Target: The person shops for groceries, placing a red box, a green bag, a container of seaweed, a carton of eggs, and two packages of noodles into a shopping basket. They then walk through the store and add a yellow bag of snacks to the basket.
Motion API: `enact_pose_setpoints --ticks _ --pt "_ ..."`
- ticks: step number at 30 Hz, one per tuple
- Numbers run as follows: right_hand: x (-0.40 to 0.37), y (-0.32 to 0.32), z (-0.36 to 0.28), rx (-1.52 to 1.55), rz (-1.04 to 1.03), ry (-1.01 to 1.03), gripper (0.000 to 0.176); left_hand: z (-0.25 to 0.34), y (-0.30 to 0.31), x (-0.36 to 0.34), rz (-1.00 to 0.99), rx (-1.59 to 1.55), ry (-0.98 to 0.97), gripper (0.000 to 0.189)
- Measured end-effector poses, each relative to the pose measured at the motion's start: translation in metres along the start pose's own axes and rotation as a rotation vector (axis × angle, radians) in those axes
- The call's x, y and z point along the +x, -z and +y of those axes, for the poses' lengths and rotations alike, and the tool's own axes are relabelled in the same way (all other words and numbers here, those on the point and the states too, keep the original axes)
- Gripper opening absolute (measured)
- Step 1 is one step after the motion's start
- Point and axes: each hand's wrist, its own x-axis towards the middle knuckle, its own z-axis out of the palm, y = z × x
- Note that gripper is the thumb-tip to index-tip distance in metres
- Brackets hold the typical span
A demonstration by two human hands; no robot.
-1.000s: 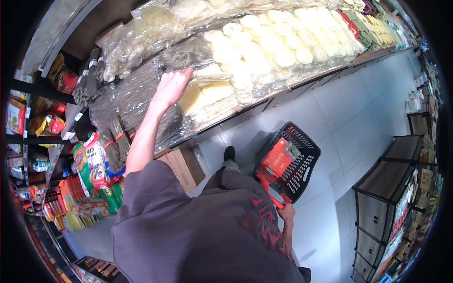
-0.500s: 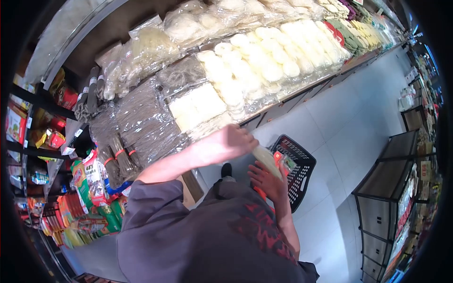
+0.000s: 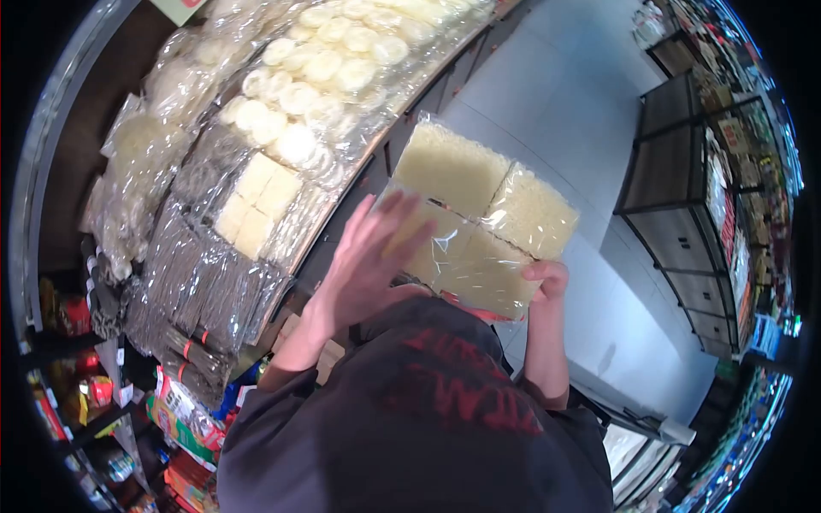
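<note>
Head — left hand (image 3: 363,261) splayed on pack (image 3: 500,218)

Noodle pack (image 3: 479,214) now raised, left hand (image 3: 368,261) against it, right hand (image 3: 547,279) gripping

A long display shelf (image 3: 389,137) curves across the upper left of the frame, heaped with clear bags of pale round noodle nests (image 3: 333,68). Below these lie square pale noodle blocks (image 3: 256,201), and toward the lower left, dark noodle bundles (image 3: 201,291) in glossy wrap. Puffy bags of whitish noodles (image 3: 137,171) sit at the far left, with colourful packets (image 3: 184,427) stacked low in the bottom left corner and a bit of brown cardboard box (image 3: 329,355) beside the shelf base. A grey tiled floor (image 3: 556,103) runs up the middle to the top of the frame, and dark shelving units (image 3: 684,171) stocked with small goods line the right edge.
</note>
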Motion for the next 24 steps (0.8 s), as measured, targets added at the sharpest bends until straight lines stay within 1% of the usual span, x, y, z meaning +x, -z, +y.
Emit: enact_pose_setpoints --ticks 1,2,4,5,7,8,10,11,13,14,16,17,19,20,22,24 --pt "-0.005 -0.005 -0.011 -0.055 -0.059 0.06 0.088 -0.006 -0.006 0.006 0.034 -0.136 0.087 0.102" --pt "-0.01 -0.01 -0.021 -0.062 -0.034 0.081 0.088 -0.012 -0.013 0.011 0.023 -0.159 0.065 0.102" --pt "-0.02 -0.018 -0.037 -0.123 -0.038 0.127 0.088 -0.024 -0.031 0.018 0.22 -0.736 0.177 0.108" --pt "-0.026 -0.02 -0.042 -0.132 -0.024 0.143 0.088 -0.028 -0.043 0.024 0.243 -1.039 0.296 0.102" --pt "-0.036 -0.023 -0.051 -0.157 -0.011 0.159 0.089 -0.037 -0.057 0.033 0.196 -1.435 0.439 0.08" --pt "-0.04 -0.026 -0.052 -0.162 -0.005 0.163 0.089 -0.04 -0.06 0.038 0.191 -1.444 0.435 0.08" --pt "-0.047 -0.035 -0.05 -0.287 0.057 0.218 0.085 -0.046 -0.062 0.047 -0.054 -1.978 0.645 0.056" --pt "-0.051 -0.039 -0.048 -0.285 0.063 0.224 0.085 -0.045 -0.064 0.051 -0.064 -1.978 0.646 0.056" --pt "-0.061 -0.046 -0.044 -0.369 0.204 0.243 0.074 -0.037 -0.07 0.06 -0.061 -1.639 0.552 0.044" --pt "-0.065 -0.051 -0.044 -0.365 0.218 0.252 0.074 -0.033 -0.069 0.062 -0.08 -1.642 0.552 0.044" --pt "-0.068 -0.059 -0.045 -0.507 0.243 0.377 0.056 -0.025 -0.065 0.068 0.036 -1.542 0.491 0.038" --pt "-0.07 -0.062 -0.045 -0.505 0.255 0.39 0.056 -0.022 -0.062 0.071 0.018 -1.545 0.484 0.038" --pt "-0.075 -0.066 -0.046 -0.595 0.312 0.485 0.049 -0.017 -0.057 0.073 0.029 -1.458 0.386 0.033" --pt "-0.078 -0.065 -0.047 -0.594 0.32 0.497 0.049 -0.015 -0.058 0.074 0.017 -1.46 0.377 0.033" --pt "-0.085 -0.06 -0.048 -0.646 0.364 0.497 0.065 -0.009 -0.06 0.075 0.082 -1.423 0.364 0.03" --pt "-0.091 -0.057 -0.048 -0.652 0.372 0.521 0.065 -0.001 -0.06 0.077 0.099 -1.428 0.324 0.029"
